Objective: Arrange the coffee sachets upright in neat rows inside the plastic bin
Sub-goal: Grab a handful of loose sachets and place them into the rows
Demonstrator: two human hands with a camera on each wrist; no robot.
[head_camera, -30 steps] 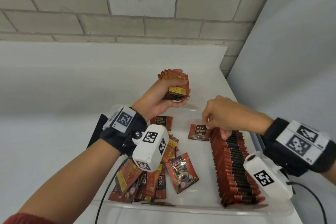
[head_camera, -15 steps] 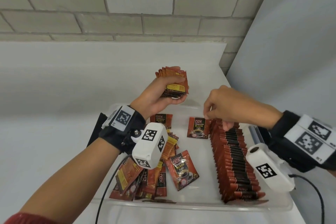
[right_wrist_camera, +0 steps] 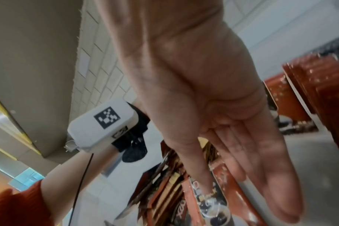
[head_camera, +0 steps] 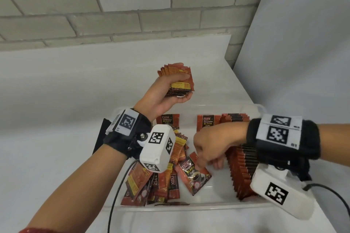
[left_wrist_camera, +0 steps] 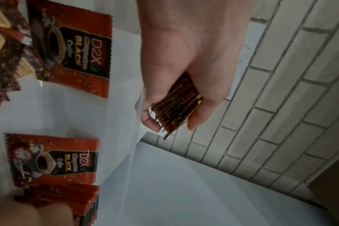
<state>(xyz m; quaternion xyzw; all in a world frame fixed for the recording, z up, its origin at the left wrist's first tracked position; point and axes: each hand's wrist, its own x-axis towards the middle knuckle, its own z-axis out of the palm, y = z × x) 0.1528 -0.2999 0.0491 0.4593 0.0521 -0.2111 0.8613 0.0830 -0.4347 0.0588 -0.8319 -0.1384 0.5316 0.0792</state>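
Sachets (head_camera: 176, 83) sit bunched in the left hand's (head_camera: 166, 94) grip; the right hand (head_camera: 210, 145), fingers extended, touches a loose sachet (head_camera: 195, 178).

Row of upright sachets (head_camera: 240, 166): middle hidden behind right hand (head_camera: 214, 145) and wrist strap. Loose pile (head_camera: 151, 185): partly covered by left wrist camera (head_camera: 157, 150). Right-wrist view: fingertips (right_wrist_camera: 209, 185) blurred.
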